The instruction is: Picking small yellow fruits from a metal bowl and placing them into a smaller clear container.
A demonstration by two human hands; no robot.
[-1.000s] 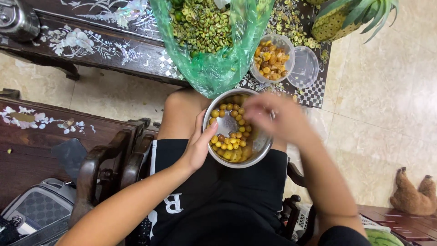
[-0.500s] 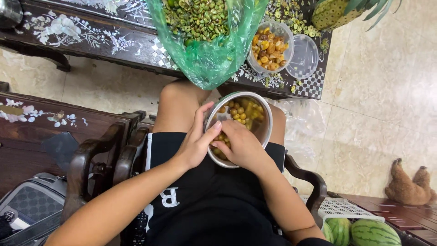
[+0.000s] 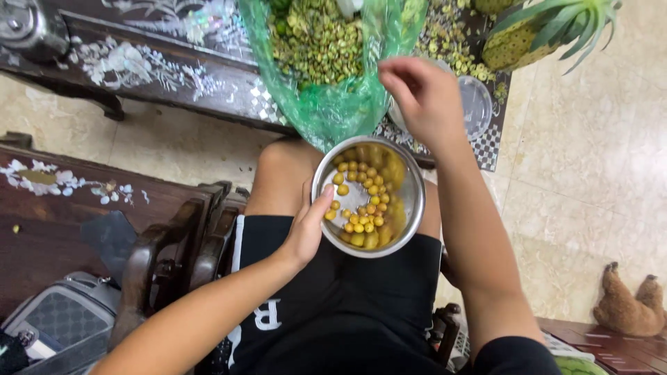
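A round metal bowl (image 3: 420, 201) rests on my lap, partly filled with small yellow fruits (image 3: 365, 208). My left hand (image 3: 309, 229) grips the bowl's left rim, thumb over the edge. My right hand (image 3: 424, 97) hovers above the table's edge beyond the bowl, fingers bunched and pointing down; what they hold, if anything, is hidden. Just left of that hand, a green plastic bag (image 3: 326, 104) full of greenish husks hangs over the table edge.
A dark inlaid table (image 3: 174, 76) stands in front, with a clear plastic container (image 3: 479, 104) and a pineapple (image 3: 528, 35) on it. Dark wooden chair arms (image 3: 174, 257) and a grey bag (image 3: 55, 326) are at my left. A brown toy animal (image 3: 629, 309) lies on the tiled floor.
My right hand has lifted out of the metal bowl and moved forward over the table edge. My left hand has stayed on the bowl's rim.
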